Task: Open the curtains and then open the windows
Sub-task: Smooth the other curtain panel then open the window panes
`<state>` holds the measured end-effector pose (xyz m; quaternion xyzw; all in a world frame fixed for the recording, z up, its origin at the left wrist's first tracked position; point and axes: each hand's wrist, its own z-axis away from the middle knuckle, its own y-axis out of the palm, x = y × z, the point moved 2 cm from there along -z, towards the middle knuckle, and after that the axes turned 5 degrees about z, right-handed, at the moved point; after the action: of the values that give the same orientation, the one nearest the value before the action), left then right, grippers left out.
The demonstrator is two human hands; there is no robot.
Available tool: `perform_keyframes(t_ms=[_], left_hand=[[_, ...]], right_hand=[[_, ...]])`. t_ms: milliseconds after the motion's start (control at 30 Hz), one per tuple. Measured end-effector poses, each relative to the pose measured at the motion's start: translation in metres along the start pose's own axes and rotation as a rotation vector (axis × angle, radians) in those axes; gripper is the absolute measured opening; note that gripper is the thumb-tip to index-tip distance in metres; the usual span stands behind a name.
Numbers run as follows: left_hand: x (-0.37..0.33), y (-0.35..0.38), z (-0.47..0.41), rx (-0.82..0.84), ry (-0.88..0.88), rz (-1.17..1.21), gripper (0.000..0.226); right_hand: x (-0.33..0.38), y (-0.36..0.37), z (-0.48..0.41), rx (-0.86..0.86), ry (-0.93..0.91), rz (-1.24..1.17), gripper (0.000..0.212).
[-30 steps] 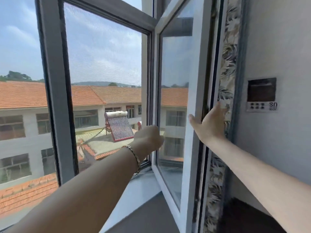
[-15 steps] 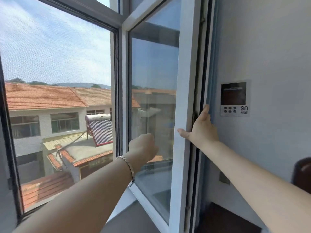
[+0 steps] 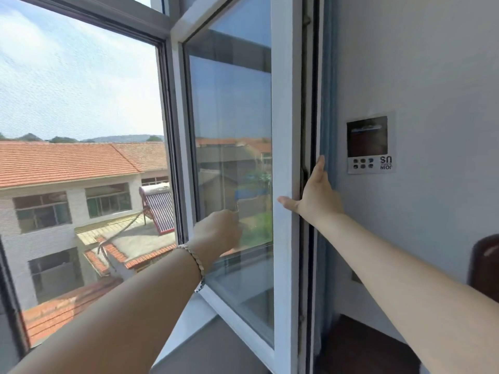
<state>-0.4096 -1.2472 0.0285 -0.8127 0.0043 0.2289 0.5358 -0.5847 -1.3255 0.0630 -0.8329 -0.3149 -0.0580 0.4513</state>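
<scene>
The window sash (image 3: 283, 163), a white-framed glazed panel, stands swung inward into the room, its free vertical edge lying close to the grey wall (image 3: 432, 76) to the right of the opening. Both arms are extended forward at full reach toward the sash. The right hand (image 3: 314, 195) is open and flat, fingers together and pointing upward, thumb spread left across the face of the sash's free stile; the palm bears on the outer edge of that stile, where a dark gasket strip runs down it. It presses rather than grips; nothing is enclosed in it. The left hand (image 3: 218, 233) is curled into a loose fist in front of the lower glass of the sash, knuckles toward the pane, wrist slightly bent; whether it has hold of a handle or merely rests closed cannot be told, as the fingers are turned away from the camera. A metal bracelet (image 3: 195, 263) sits on the left wrist. Left of the sash the opening is covered by a fine insect screen (image 3: 81, 103), through which orange-tiled roofs and a rooftop solar heater (image 3: 159, 209) are visible. Right of the sash, a small control panel (image 3: 368, 144) is mounted on the wall. No curtain is visible across the glass.
</scene>
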Motion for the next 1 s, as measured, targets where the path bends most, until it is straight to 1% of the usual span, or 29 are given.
perform_keyframes(t_ms=[67,133,200,233,300,367,400,433,467,500,567,600,633,700,767,867,933,1000], left_hand=[[0.005,-0.003,0.004,0.034,-0.015,-0.007,0.023],[0.014,-0.004,0.006,0.103,-0.05,-0.002,0.027],[0.025,-0.007,0.009,0.171,-0.099,-0.022,0.03],[0.032,-0.009,0.011,0.191,-0.127,-0.028,0.03],[0.044,-0.017,0.014,0.205,-0.153,-0.02,0.032],[0.057,-0.028,0.022,0.199,-0.172,0.01,0.029],[0.063,-0.032,0.025,0.199,-0.181,0.022,0.027],[0.072,-0.038,0.032,0.196,-0.202,0.031,0.024],[0.078,-0.043,0.038,0.199,-0.22,0.033,0.022],[0.087,-0.049,0.046,0.2,-0.249,0.02,0.021],[0.106,-0.062,0.063,0.19,-0.294,-0.023,0.022],[0.117,-0.069,0.071,0.181,-0.314,-0.037,0.022],[0.131,-0.077,0.082,0.177,-0.346,-0.041,0.021],[0.162,-0.094,0.108,0.175,-0.425,-0.018,0.021],[0.191,-0.113,0.134,0.147,-0.507,-0.002,0.025],[0.233,-0.144,0.178,0.061,-0.585,-0.025,0.019],[0.259,-0.169,0.211,-0.009,-0.648,-0.07,0.027],[0.285,-0.197,0.251,-0.069,-0.73,-0.136,0.027]], right_hand=[[0.001,-0.001,0.0,0.014,0.04,0.015,0.124],[0.004,-0.003,0.002,0.02,0.077,0.037,0.124],[0.012,-0.009,0.009,-0.037,0.069,0.137,0.122],[0.019,-0.014,0.013,-0.1,0.026,0.184,0.119],[0.035,-0.023,0.022,-0.248,-0.149,0.22,0.104],[0.059,-0.028,0.035,-0.32,-0.377,0.189,0.074],[0.071,-0.029,0.04,-0.287,-0.466,0.183,0.057],[0.085,-0.025,0.046,-0.208,-0.536,0.171,0.041],[0.096,-0.021,0.05,-0.09,-0.561,0.162,0.028],[0.11,-0.013,0.054,0.06,-0.559,0.152,0.021],[0.135,0.004,0.062,0.359,-0.537,0.164,0.019],[0.148,0.012,0.066,0.461,-0.556,0.18,0.019],[0.165,0.023,0.072,0.525,-0.598,0.185,0.021],[0.203,0.042,0.086,0.586,-0.694,0.173,0.024],[0.24,0.058,0.103,0.61,-0.775,0.143,0.024],[0.3,0.078,0.136,0.672,-0.893,0.125,0.023],[0.343,0.083,0.163,0.697,-0.977,0.094,0.023],[0.391,0.083,0.197,0.687,-1.077,0.058,0.018]])
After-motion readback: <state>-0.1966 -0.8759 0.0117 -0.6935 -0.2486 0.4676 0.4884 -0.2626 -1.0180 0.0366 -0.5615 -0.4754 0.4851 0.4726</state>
